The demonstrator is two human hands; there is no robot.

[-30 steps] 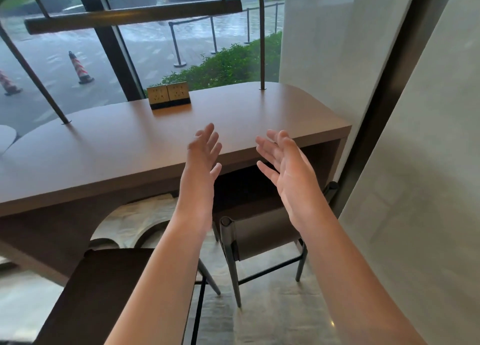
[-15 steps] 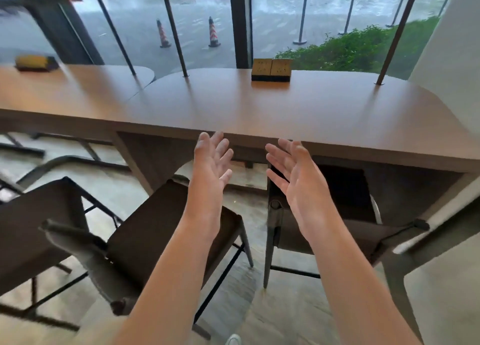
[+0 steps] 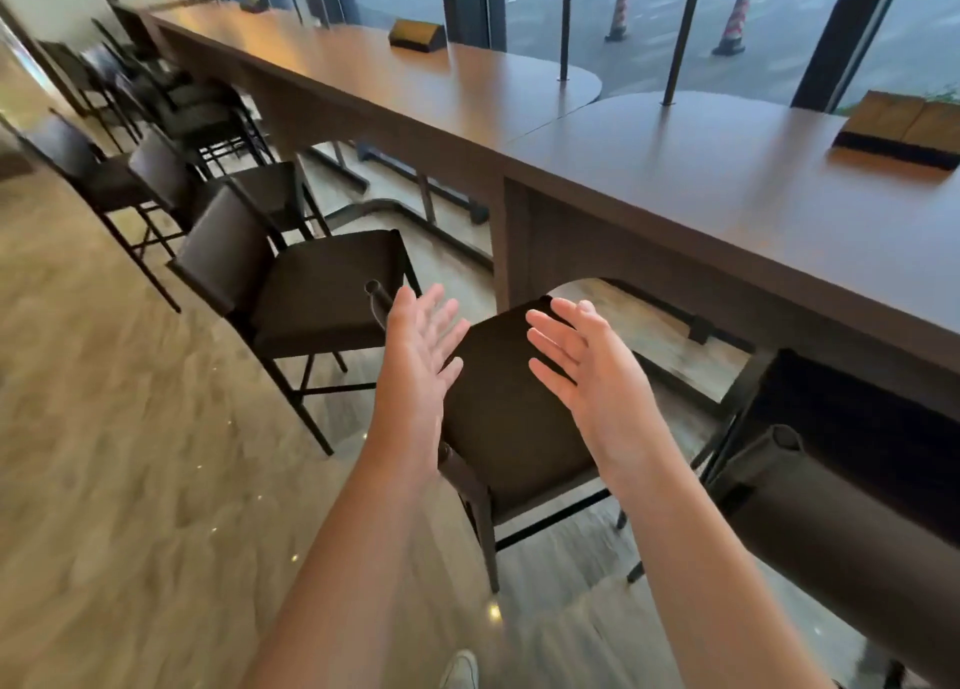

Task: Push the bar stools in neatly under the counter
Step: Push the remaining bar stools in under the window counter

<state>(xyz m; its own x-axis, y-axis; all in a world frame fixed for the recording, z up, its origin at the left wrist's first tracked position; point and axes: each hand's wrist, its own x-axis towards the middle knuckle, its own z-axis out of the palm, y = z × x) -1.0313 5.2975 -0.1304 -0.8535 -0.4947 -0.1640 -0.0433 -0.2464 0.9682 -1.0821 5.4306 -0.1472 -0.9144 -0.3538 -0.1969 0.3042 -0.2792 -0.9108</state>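
I've swung the view left along the desk [image 3: 701,210] — a second ago I was facing its right end, where a stool was already tucked in. Now, left to right: a stool [image 3: 322,293] standing well out from the desk edge, then the nearest stool [image 3: 511,413] angled, only its front corner under the desk. My left hand [image 3: 421,356] and right hand [image 3: 587,371] hover over that seat, each grip released, fingers spread, holding nothing. I reckon this stool gets pushed next.
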